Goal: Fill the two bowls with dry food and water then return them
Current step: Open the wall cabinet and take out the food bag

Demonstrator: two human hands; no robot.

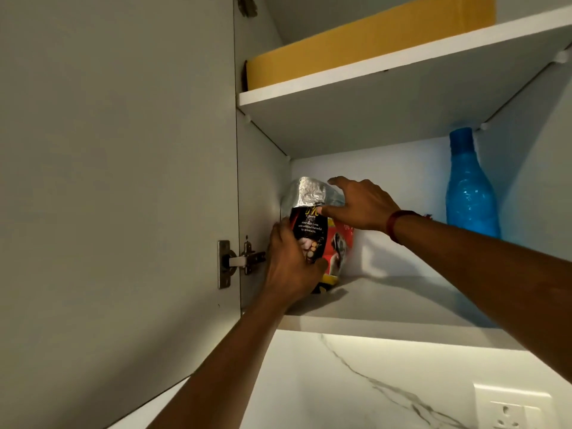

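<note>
My left hand [291,261] grips the red-and-black foil food bag [309,226] low, my right hand [360,205] holds its folded top.

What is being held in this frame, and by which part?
Both hands hold the dry food bag: the left hand grips its lower left side, the right hand holds it near the folded silver top.

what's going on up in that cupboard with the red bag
A person has both hands on a pet food bag that stands at the left end of the lower shelf, beside the open cupboard door. The left hand grips its lower side, and the right hand holds its folded silver top. A blue bottle stands further right on the same shelf. No bowls are in view.
</note>
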